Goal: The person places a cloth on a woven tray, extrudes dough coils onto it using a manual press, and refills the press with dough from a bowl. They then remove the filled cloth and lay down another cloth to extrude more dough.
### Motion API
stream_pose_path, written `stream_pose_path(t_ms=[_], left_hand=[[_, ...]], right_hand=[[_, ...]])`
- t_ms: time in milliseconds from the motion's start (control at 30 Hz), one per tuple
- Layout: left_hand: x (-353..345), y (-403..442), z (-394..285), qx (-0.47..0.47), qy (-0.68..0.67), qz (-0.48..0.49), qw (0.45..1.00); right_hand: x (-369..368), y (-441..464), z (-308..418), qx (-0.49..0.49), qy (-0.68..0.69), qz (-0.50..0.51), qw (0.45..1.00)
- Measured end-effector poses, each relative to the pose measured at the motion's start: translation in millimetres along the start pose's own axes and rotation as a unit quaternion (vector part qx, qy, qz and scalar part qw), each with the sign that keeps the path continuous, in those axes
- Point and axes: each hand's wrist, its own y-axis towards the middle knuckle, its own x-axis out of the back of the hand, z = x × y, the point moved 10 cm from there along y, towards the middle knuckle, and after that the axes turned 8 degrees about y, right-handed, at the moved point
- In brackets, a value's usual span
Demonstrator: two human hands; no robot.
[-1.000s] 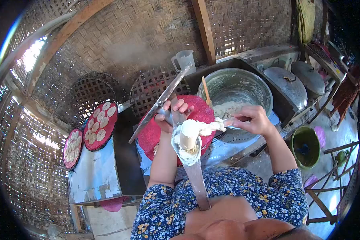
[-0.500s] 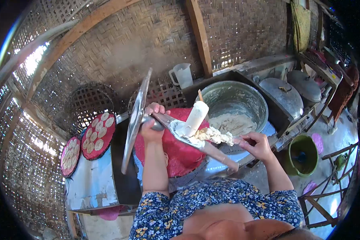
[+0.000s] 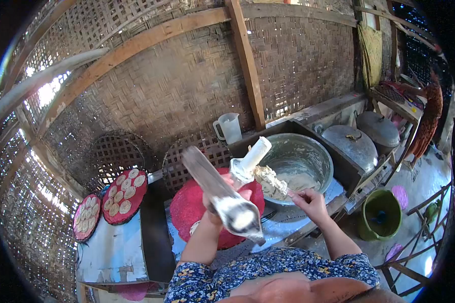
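My left hand (image 3: pixel 213 204) is wrapped round a long press tool (image 3: pixel 215 189), partly hidden behind its metal-and-wood arm. From the tool a white cylinder (image 3: pixel 257 153) sticks up, coated with dough. My right hand (image 3: pixel 311 204) pinches a thin utensil whose far end is covered in lumpy pale dough (image 3: pixel 271 183), close beside the cylinder. Beneath my left hand lies a round red tray (image 3: pixel 184 207). Behind the dough stands a large metal basin (image 3: pixel 301 156) with pale dough at its bottom and smears on its wall.
Two red trays (image 3: pixel 124 196) with pale dough rounds lean at the left. A clear measuring jug (image 3: pixel 230 128) stands behind. Lidded pots (image 3: pixel 350 146) are at the right, a green bucket (image 3: pixel 381 214) lower right. A woven wall (image 3: pixel 187 86) rises behind.
The press tool in my left hand has turned, and its arm now points up and left. My right hand has moved slightly lower with the doughy utensil. The view has tilted upward.
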Motion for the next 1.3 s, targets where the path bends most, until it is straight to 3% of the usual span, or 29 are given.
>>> stream_pose_path(t_ms=[33, 133, 367, 533, 633, 700, 767, 833, 867, 900, 933, 1000, 1033, 1100, 1133, 1167, 1233, 1267, 1300], left_hand=[[-3.4, -5.5, -14.7, -0.099, 0.071, -0.004, 0.993], [-11.4, -9.4, -38.3, -0.231, 0.185, -0.028, 0.955], [-16.7, -15.1, -37.1, -0.240, 0.196, 0.008, 0.951], [0.5, -28.6, 7.1, -0.118, 0.088, -0.004, 0.989], [28.8, -32.7, 32.5, -0.053, 0.060, -0.017, 0.997], [57.8, -19.3, 44.4, 0.032, 0.043, -0.072, 0.996], [86.3, 15.0, 25.7, 0.041, 0.119, -0.075, 0.989], [109.1, 25.3, 37.5, 0.102, -0.087, -0.109, 0.985], [112.8, 31.0, 45.0, 0.161, -0.203, -0.150, 0.954], [114.6, 30.4, 54.6, 0.192, -0.300, -0.156, 0.921], [111.1, 31.9, 57.3, 0.190, -0.372, -0.151, 0.896], [100.0, 26.3, 61.8, 0.207, -0.468, -0.146, 0.847], [89.4, 24.2, 60.8, 0.212, -0.534, -0.128, 0.809], [72.4, 17.9, 56.2, 0.194, -0.594, -0.071, 0.778], [66.3, 14.2, 50.5, 0.196, -0.588, -0.045, 0.784], [62.8, 11.9, 46.9, 0.154, -0.604, 0.004, 0.782], [78.9, 3.2, 45.5, 0.402, -0.387, -0.051, 0.828], [76.6, -29.1, 69.2, 0.406, -0.362, 0.005, 0.839], [74.4, -61.9, 92.7, 0.405, -0.334, 0.061, 0.849]], right_hand=[[-2.1, -0.5, -2.3, 0.006, 0.009, -0.005, 1.000], [-8.6, -2.8, -2.3, -0.013, 0.001, -0.004, 1.000], [-23.0, -5.5, 8.9, 0.004, 0.005, 0.011, 1.000], [-22.6, 5.8, 20.7, 0.011, 0.094, 0.042, 0.995], [27.6, 28.0, 28.5, 0.070, -0.036, -0.058, 0.995], [54.4, 37.1, 27.0, 0.041, -0.248, -0.096, 0.963], [52.9, 48.4, 18.0, -0.002, -0.321, -0.059, 0.945], [23.1, 61.5, 21.4, 0.117, -0.202, -0.002, 0.972], [10.3, 63.8, 26.6, 0.174, -0.139, 0.028, 0.975], [-16.8, 62.4, 22.0, 0.079, 0.049, 0.140, 0.986], [-53.6, 48.6, 32.1, -0.025, 0.233, 0.245, 0.941], [-117.7, 1.9, 92.0, -0.048, 0.359, 0.447, 0.818], [-144.2, -22.1, 101.1, -0.103, 0.388, 0.488, 0.775], [-178.9, -75.5, 131.1, -0.195, 0.511, 0.600, 0.584], [-186.9, -95.4, 150.3, -0.241, 0.607, 0.614, 0.443], [-191.4, -96.8, 146.8, -0.278, 0.623, 0.611, 0.401], [-200.9, -98.6, 139.8, -0.352, 0.647, 0.598, 0.316], [-200.0, -83.6, 125.8, -0.245, 0.636, 0.650, 0.336], [-194.7, -69.9, 129.1, -0.241, 0.640, 0.590, 0.430]])
